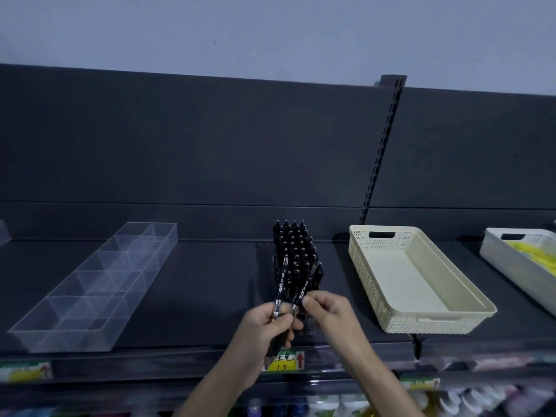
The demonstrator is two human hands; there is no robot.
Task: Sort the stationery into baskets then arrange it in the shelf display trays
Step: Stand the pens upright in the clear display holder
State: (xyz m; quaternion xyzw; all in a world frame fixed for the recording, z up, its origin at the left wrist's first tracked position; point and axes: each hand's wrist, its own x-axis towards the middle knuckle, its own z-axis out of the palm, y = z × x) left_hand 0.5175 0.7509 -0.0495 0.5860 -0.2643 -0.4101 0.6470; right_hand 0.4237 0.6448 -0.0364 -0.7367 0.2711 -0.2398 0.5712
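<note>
Left hand (270, 325) is gripping a black pen (282, 281), fingers curling round its barrel. Right hand (331, 311) is pinching a second pen (304, 285) beside it, just before the packed pen rack (293, 245) sitting between the clear divided tray (99, 284) and the cream basket (421, 325).

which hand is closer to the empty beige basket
Right. The right hand, pinching a black pen, is just left of the beige basket, not touching it; the left hand, gripping a second pen, is farther left, beyond the right hand.
</note>
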